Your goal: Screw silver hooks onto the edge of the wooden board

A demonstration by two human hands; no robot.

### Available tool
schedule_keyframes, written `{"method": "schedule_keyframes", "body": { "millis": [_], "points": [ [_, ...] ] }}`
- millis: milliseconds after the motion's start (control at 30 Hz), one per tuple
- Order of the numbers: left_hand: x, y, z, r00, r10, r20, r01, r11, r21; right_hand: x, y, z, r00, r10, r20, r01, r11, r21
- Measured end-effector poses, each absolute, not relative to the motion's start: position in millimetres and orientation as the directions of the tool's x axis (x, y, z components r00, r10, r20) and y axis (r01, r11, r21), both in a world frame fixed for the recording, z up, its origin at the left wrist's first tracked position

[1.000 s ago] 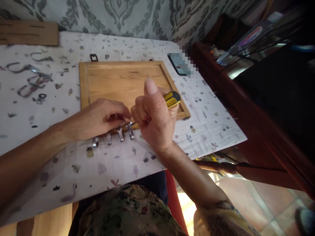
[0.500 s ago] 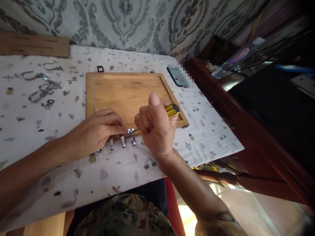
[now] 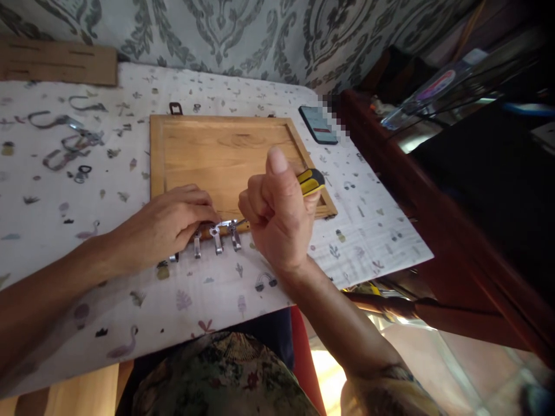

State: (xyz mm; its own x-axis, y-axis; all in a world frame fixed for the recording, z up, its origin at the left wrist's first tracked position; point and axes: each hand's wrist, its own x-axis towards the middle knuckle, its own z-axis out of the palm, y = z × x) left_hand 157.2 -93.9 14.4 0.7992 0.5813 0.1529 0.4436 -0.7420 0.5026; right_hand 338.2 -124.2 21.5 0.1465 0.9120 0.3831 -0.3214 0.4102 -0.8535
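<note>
A framed wooden board (image 3: pixel 225 162) lies flat on the table. Along its near edge runs a shiny metal hook rail (image 3: pixel 227 223) with several hooks (image 3: pixel 218 242) hanging toward me. My left hand (image 3: pixel 173 222) rests over the left part of this rail, thumb and forefinger closed at the metal strip; its other fingertips are partly hidden. Wrapped in my right hand (image 3: pixel 281 216) is a screwdriver (image 3: pixel 311 182) with a yellow and black handle. Its shaft points left, and the tip meets the rail near the rightmost hook.
Several loose metal hooks (image 3: pixel 71 138) lie on the patterned tablecloth (image 3: pixel 208 306) at left. Cardboard (image 3: pixel 58 60) sits at the back left. A phone (image 3: pixel 318 124) lies beyond the board's right corner. At right stand a dark wooden desk (image 3: pixel 416 214) and a plastic bottle (image 3: pixel 437 86).
The view has shifted slightly. Both hands stay at the rail, the right still gripping the screwdriver. More of the metal strip shows beside my left fingertips.
</note>
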Motion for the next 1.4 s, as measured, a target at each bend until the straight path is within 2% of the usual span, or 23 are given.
{"method": "schedule_keyframes", "body": {
  "millis": [300, 567, 900, 1000, 1167, 1400],
  "points": [
    [157.8, -92.2, 12.3, 0.81, 0.557, 0.182, 0.415, -0.764, 0.493, 338.5, -122.9, 23.6, 0.154, 0.911, 0.382, -0.314, 0.411, -0.856],
    [159.4, -96.1, 16.7, 0.804, 0.562, 0.196, 0.423, -0.772, 0.475, 339.6, -126.9, 26.3, 0.122, 0.908, 0.401, -0.388, 0.415, -0.823],
    [155.7, -97.3, 13.3, 0.829, 0.496, 0.258, 0.37, -0.832, 0.413, 339.6, -123.9, 24.2, 0.139, 0.921, 0.365, -0.335, 0.391, -0.858],
    [156.0, -100.8, 16.9, 0.842, 0.493, 0.219, 0.404, -0.845, 0.351, 339.3, -122.9, 24.6, 0.128, 0.916, 0.38, -0.345, 0.4, -0.849],
    [155.3, -103.6, 21.2, 0.886, 0.44, 0.147, 0.42, -0.895, 0.151, 338.4, -124.3, 26.0, 0.113, 0.921, 0.373, -0.381, 0.387, -0.84],
    [156.8, -106.2, 19.4, 0.893, 0.431, 0.128, 0.423, -0.902, 0.088, 341.5, -125.3, 35.0, 0.122, 0.912, 0.392, -0.355, 0.409, -0.841]
  ]
}}
